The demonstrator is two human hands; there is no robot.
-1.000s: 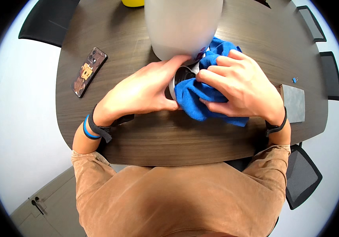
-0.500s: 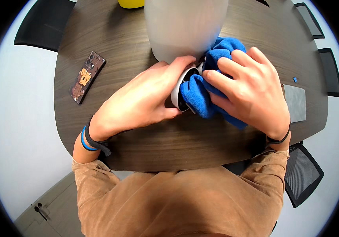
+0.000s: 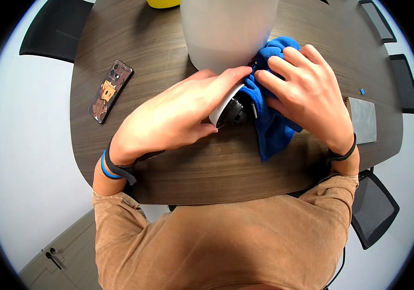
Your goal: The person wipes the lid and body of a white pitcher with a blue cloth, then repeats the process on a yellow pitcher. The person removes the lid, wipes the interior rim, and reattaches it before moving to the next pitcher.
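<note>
My left hand [image 3: 173, 113] is wrapped round a round device with a white shell and a black, ridged inner part [image 3: 230, 114]. Its exact kind does not show. Fingers of my right hand [image 3: 309, 94] are closed on a bunched blue cloth [image 3: 275, 135], part of which hangs down toward the table. The cloth touches the device's right side, and its upper folds bulge out beyond my right hand. Just past both hands stands a big whitish cylinder [image 3: 228, 34], its top cut off by the picture's edge.
A phone in a dark patterned case [image 3: 110, 93] lies on the wooden table [image 3: 197, 179] at left. A grey flat pad [image 3: 363, 121] and a tiny blue piece [image 3: 362, 91] lie at right. Something yellow [image 3: 163, 3] shows at the far edge. Chairs [image 3: 375, 210] stand around.
The blue cloth has come out of the device's opening and shifted right, uncovering the black inner part. My right hand has risen slightly; my left hand still holds the device.
</note>
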